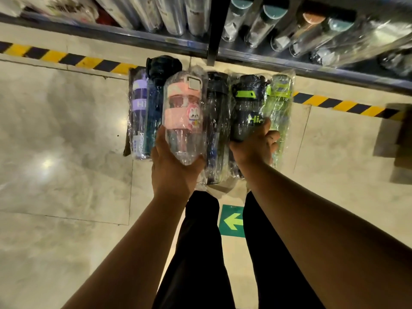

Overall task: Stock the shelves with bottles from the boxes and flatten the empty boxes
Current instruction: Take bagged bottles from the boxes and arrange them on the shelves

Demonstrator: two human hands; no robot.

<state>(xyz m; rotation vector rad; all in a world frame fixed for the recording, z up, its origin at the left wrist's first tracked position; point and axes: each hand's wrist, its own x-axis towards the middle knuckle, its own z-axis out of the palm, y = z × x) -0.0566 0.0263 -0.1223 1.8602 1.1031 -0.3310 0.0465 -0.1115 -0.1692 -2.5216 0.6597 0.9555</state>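
Observation:
My left hand (171,172) grips the base of a clear bottle with pink bands and a rabbit sticker (182,117), wrapped in plastic and held above the floor. My right hand (256,146) is closed around a dark bottle with a green clasp and "Hi" lettering (246,108). Below them on the floor lie a purple-banded bottle (139,112), a dark blue bottle (156,97), a black bottle (217,121) and a light green bottle (278,108), all in plastic wrap. No box is clearly visible.
A metal shelf (289,61) runs along the top, holding several clear bottles (258,25) and tall cylinders (174,16). Yellow-black hazard tape (66,58) crosses the tiled floor. A green arrow sign (231,220) lies between my black-trousered legs. A dark object (399,139) sits at the right edge.

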